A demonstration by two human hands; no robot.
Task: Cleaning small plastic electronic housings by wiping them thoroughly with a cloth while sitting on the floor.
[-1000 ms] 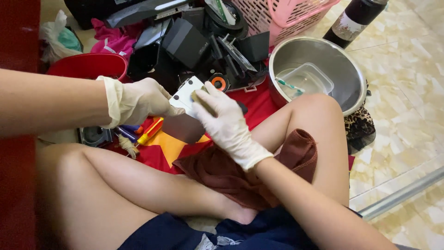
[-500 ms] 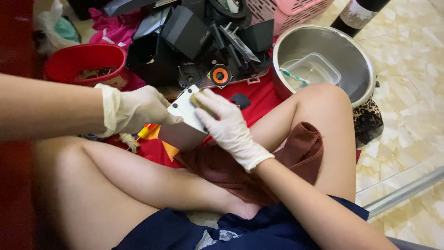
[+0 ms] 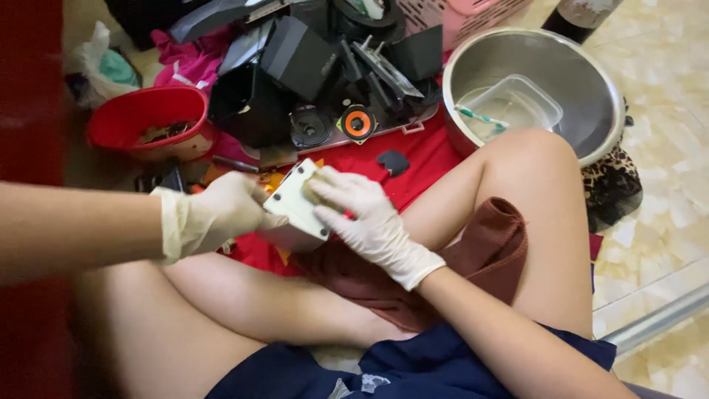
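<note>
Both my hands wear pale rubber gloves. My left hand (image 3: 218,214) grips a small white rectangular panel (image 3: 292,203) by its left edge, holding it tilted above my crossed legs. My right hand (image 3: 362,214) presses a small yellowish pad (image 3: 314,189) flat against the panel's upper face, fingers spread over it. A brown cloth (image 3: 480,251) lies draped over my right thigh, just below the hands.
A steel bowl (image 3: 591,81) holding a clear plastic tub (image 3: 517,103) and a toothbrush stands at upper right. A red bowl (image 3: 144,118) sits at left. Black dismantled parts and a speaker with an orange ring (image 3: 357,123) lie on a red cloth (image 3: 421,159). A pink basket (image 3: 473,15) stands behind.
The view has shifted slightly downward. Both hands stay on the white panel, and my right hand has slid a little across its face with the pad.
</note>
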